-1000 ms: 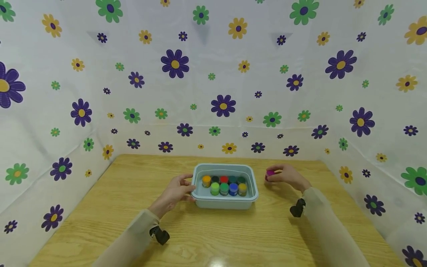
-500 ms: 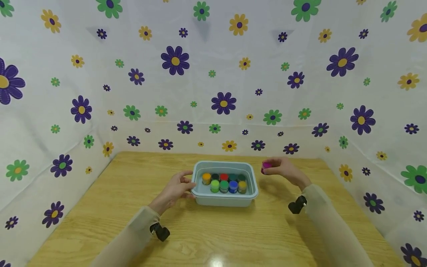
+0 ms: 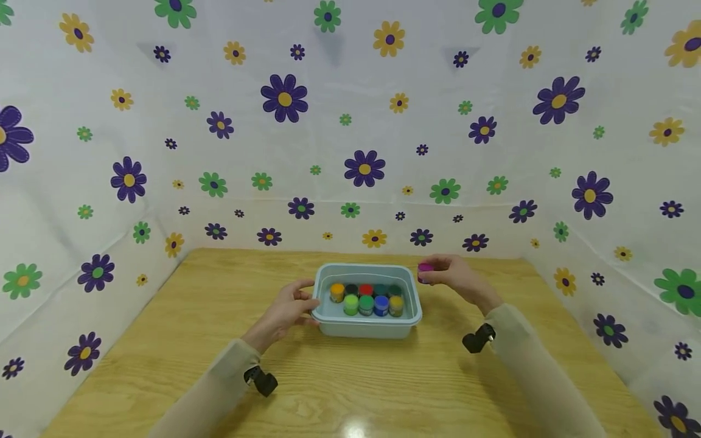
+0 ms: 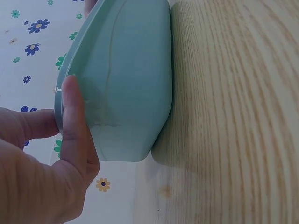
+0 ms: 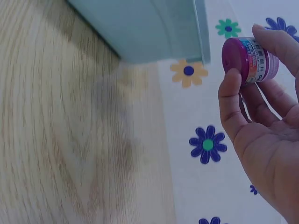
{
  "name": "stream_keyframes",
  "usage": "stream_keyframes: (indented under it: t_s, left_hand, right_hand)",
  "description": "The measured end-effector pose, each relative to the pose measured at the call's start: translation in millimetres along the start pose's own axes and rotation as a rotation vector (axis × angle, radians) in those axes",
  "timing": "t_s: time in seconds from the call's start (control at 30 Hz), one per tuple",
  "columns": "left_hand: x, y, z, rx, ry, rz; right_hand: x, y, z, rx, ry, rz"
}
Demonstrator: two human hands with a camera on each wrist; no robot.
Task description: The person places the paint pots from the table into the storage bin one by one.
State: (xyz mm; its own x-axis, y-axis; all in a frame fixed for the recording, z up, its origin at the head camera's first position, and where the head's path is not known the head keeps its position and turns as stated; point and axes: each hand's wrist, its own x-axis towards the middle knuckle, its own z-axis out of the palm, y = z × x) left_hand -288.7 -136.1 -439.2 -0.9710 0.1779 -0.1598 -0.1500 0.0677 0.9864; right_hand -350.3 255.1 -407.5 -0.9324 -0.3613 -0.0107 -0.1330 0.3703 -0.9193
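Observation:
A small magenta paint jar (image 5: 250,60) with a printed label is pinched between the thumb and fingers of my right hand (image 3: 457,280). In the head view this paint jar (image 3: 424,273) is held up just off the right rim of a light blue plastic tub (image 3: 364,329). My left hand (image 3: 286,310) grips the tub's left rim; in the left wrist view its thumb and fingers pinch the rim from both sides. Inside the tub several paint jars stand in two rows, among them an orange jar (image 3: 337,292), a red jar (image 3: 366,292) and a blue jar (image 3: 381,306).
The tub rests on a wooden table (image 3: 350,377), toward its back edge. White flower-patterned sheeting (image 3: 328,146) rises behind the table and on both sides. A small black device (image 3: 260,381) is strapped at each wrist.
My right hand has lifted the magenta paint jar off the table and carried it left to the tub's right rim. The left hand keeps its grip on the tub.

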Motion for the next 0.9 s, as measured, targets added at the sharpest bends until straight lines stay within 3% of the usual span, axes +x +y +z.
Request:
stream_keyframes:
  t_s: [0.23, 0.9]
  left_hand:
    - [-1.0, 0.4, 0.2, 0.005, -0.011, 0.003]
    - [-1.8, 0.6, 0.6, 0.012, 0.000, -0.003]
  right_hand:
    - [0, -11, 18, 0.069, 0.044, -0.037]
    - [-1, -27, 59, 0.030, -0.032, -0.052]
